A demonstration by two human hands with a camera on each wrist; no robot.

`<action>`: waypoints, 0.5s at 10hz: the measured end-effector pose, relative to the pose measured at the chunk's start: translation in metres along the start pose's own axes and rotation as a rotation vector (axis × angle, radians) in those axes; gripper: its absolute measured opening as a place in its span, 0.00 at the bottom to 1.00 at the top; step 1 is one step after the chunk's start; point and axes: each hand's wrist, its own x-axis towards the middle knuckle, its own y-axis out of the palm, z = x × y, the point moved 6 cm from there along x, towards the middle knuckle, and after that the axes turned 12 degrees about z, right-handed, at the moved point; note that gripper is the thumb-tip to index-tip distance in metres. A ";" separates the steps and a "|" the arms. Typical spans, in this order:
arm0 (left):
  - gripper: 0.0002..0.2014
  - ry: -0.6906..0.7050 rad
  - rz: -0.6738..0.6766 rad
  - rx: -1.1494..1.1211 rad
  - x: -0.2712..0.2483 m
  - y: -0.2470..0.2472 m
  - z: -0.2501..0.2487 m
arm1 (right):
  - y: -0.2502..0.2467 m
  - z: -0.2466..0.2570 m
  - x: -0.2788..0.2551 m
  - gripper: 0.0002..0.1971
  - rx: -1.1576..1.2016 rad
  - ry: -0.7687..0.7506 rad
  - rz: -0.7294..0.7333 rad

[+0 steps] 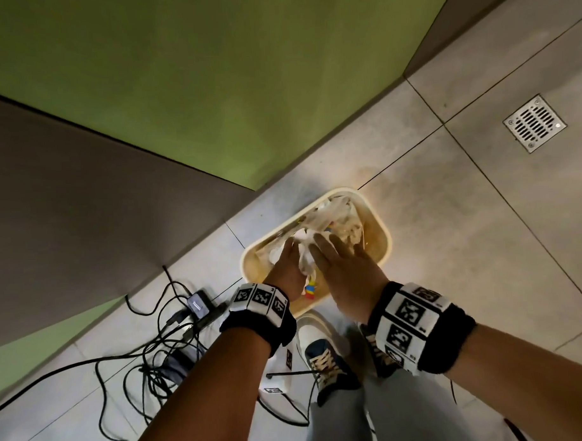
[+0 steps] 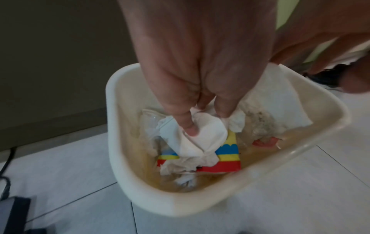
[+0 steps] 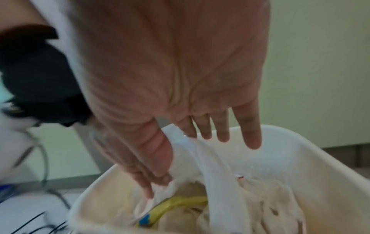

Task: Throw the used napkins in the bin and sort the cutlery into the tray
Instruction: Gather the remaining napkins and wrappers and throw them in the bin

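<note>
Head view: two hands, left hand (image 1: 286,266) pinching napkin (image 1: 305,256), one bin (image 1: 382,223).

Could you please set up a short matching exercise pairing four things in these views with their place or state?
Things:
1. left hand
2. right hand
3. bin
4. drain grate

Descriptions:
A. set into the floor tiles
B. fingers straight over the bin
C. pinches a white napkin
D. cream, standing on the floor, holding rubbish

Pairs: 1-C, 2-B, 3-D, 4-A
</note>
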 end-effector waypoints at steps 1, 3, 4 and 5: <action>0.27 0.061 -0.031 -0.077 0.013 0.002 0.015 | 0.020 0.007 0.011 0.36 -0.082 -0.004 0.129; 0.30 -0.043 0.015 0.140 0.005 0.003 0.014 | 0.026 -0.018 0.082 0.44 -0.167 0.054 0.214; 0.30 -0.074 0.016 0.169 0.003 0.001 0.008 | 0.030 -0.027 0.102 0.49 -0.243 0.078 0.239; 0.30 -0.045 -0.028 0.116 -0.009 -0.006 -0.003 | 0.017 -0.027 0.098 0.48 -0.115 0.093 0.215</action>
